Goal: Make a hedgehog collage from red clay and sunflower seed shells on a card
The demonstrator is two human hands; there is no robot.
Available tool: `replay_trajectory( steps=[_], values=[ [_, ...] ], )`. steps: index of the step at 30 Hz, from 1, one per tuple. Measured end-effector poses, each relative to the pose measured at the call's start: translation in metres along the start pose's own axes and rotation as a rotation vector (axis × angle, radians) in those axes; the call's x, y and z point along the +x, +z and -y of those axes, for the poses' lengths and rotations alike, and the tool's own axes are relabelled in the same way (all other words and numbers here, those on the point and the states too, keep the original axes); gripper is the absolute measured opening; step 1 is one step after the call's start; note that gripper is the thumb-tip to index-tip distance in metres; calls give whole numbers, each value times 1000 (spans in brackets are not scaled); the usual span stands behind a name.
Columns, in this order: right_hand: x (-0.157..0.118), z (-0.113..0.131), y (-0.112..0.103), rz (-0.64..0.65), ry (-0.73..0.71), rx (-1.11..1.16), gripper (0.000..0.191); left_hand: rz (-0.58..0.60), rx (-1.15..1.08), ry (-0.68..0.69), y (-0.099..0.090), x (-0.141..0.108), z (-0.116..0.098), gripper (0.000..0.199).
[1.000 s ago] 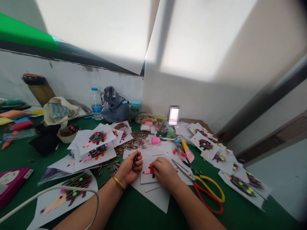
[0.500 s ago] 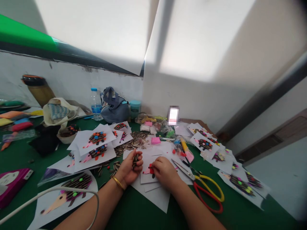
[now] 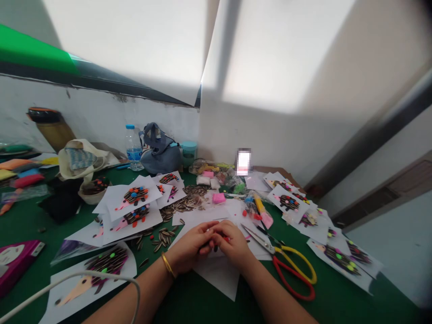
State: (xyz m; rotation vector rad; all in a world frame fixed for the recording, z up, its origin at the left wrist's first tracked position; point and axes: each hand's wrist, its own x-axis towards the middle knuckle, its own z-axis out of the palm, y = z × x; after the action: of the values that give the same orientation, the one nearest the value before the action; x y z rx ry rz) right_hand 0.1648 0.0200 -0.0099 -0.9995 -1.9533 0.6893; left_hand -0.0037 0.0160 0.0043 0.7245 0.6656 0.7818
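My left hand, with a gold bangle at the wrist, is curled closed around dark-striped sunflower seeds that barely show. Its fingertips meet those of my right hand, which is closed over the small card with a red clay shape; what its fingertips pinch is hidden. White paper sheets lie beneath both hands. Beyond my left hand is a pile of sunflower seeds, with more loose seeds nearer. A pink clay block sits behind the hands.
Large scissors with red and yellow handles lie open at right. Hedgehog cards are stacked left and right. A white cable crosses the lower left. Behind stand a bottle, a blue bag and a phone.
My left hand has turned over and moved right to meet my right hand. The seeds in its palm and most of the small card are now covered.
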Motion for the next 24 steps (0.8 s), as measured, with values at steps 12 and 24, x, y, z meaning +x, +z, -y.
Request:
replay_trajectory(
  steps=[12,24],
  values=[
    [-1,-4,-1,-26,160,113,10,-91,192,60,2,3,3,46],
    [-1,-1,-1,-80,111,156,13,-88,251,74,1,2,8,32]
  ],
)
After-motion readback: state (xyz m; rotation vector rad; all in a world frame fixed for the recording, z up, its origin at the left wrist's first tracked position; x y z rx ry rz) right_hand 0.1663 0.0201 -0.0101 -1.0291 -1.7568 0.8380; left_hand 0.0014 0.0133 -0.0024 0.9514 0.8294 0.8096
